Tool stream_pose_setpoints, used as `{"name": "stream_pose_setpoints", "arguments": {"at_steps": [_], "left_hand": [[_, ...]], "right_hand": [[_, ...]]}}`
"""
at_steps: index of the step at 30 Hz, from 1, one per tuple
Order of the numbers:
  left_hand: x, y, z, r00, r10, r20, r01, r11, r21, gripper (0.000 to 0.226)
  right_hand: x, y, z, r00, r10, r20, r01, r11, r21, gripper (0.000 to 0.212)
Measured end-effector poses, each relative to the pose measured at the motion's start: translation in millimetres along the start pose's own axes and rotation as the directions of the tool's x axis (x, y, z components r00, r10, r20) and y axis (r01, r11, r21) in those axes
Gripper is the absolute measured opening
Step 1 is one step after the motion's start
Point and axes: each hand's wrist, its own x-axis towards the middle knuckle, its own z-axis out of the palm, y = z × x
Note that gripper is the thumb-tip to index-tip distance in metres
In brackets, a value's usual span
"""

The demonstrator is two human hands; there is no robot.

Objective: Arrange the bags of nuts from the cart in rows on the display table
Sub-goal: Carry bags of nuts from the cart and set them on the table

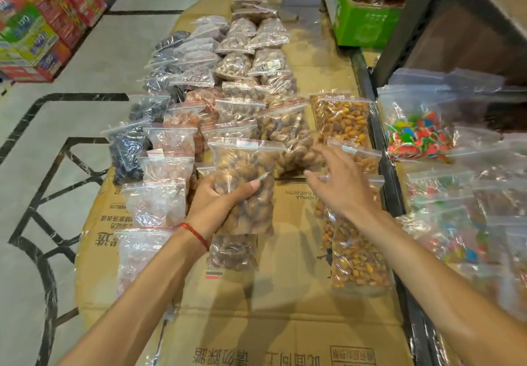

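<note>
Head view: left hand [225,197] grips a clear zip bag of pale brown nuts [245,186], fingers wrapped round its middle, bag upright over the flattened brown cardboard table cover [285,308]. Thin red cord bracelet [196,233] on that wrist. Right hand [339,183] open, fingers spread, holding nothing, hovering above a clear bag of orange-yellow kernels [359,263]. Rows of clear nut bags [242,63] run ahead of both hands. Right of the right hand: clear bags of multicoloured candy [419,137].
</note>
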Motion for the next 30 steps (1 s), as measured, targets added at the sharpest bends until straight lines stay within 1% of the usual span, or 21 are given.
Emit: {"name": "stream_pose_setpoints", "arguments": {"at_steps": [1,2,4,7,8,9,11,13,15,16,17,19,20,21,24,27,30], "left_hand": [[0,1,5,1.0,0.008,0.01,-0.008,1.0,0.024,0.02],[1,2,12,1.0,0.015,0.027,-0.017,0.999,0.041,0.018],[7,3,27,0.998,0.021,0.061,-0.024,0.999,0.044,0.021],[22,8,53,0.998,-0.007,0.064,0.001,0.996,0.092,0.027],[27,9,61,0.997,-0.024,0.077,0.015,0.993,0.116,0.034],[34,9,69,0.995,-0.04,0.092,0.027,0.989,0.142,0.044],[48,6,82,0.993,-0.05,0.103,0.031,0.983,0.182,0.049],[61,0,96,0.992,-0.061,0.11,0.039,0.98,0.197,0.043],[74,-6,107,0.991,-0.068,0.115,0.041,0.974,0.224,0.028],[80,-10,111,0.991,-0.076,0.111,0.048,0.972,0.231,0.029],[83,-13,115,0.991,-0.085,0.107,0.058,0.97,0.235,0.038],[99,-28,117,0.992,-0.091,0.083,0.068,0.967,0.247,0.073],[106,-37,117,0.995,-0.08,0.063,0.061,0.963,0.261,0.083],[103,-36,118,0.996,-0.073,0.045,0.058,0.958,0.28,0.082],[98,-32,119,0.997,-0.073,-0.025,0.077,0.956,0.282,0.059],[98,-35,122,0.994,-0.057,-0.088,0.083,0.943,0.321,0.063],[98,-39,119,0.987,-0.04,-0.159,0.102,0.909,0.405,0.073]], "right_hand": [[-13,4,-3,0.999,-0.032,-0.012,0.031,0.998,-0.057,0.059],[-23,10,-5,0.997,-0.076,-0.032,0.072,0.991,-0.114,0.058],[-41,23,-7,0.985,-0.161,-0.066,0.143,0.964,-0.223,0.055],[-61,36,-12,0.97,-0.232,-0.078,0.193,0.92,-0.342,0.051],[-66,39,-14,0.966,-0.245,-0.08,0.2,0.911,-0.362,0.05],[-71,42,-15,0.965,-0.248,-0.08,0.201,0.905,-0.375,0.05],[-77,46,-18,0.968,-0.241,-0.078,0.192,0.9,-0.391,0.052],[-81,50,-20,0.969,-0.231,-0.083,0.181,0.901,-0.394,0.054],[-82,51,-20,0.968,-0.229,-0.099,0.174,0.904,-0.391,0.054],[-81,51,-20,0.966,-0.233,-0.109,0.175,0.905,-0.387,0.054],[-81,51,-20,0.966,-0.235,-0.111,0.177,0.907,-0.381,0.053],[-80,53,-18,0.966,-0.233,-0.108,0.178,0.911,-0.372,0.053],[-79,54,-17,0.966,-0.233,-0.107,0.179,0.912,-0.37,0.053],[-78,55,-16,0.966,-0.235,-0.106,0.18,0.91,-0.373,0.054],[-76,60,-11,0.966,-0.239,-0.099,0.182,0.9,-0.395,0.054],[-76,62,-6,0.966,-0.24,-0.092,0.183,0.894,-0.409,0.053],[-78,63,-4,0.965,-0.245,-0.093,0.184,0.887,-0.423,0.053]]}}
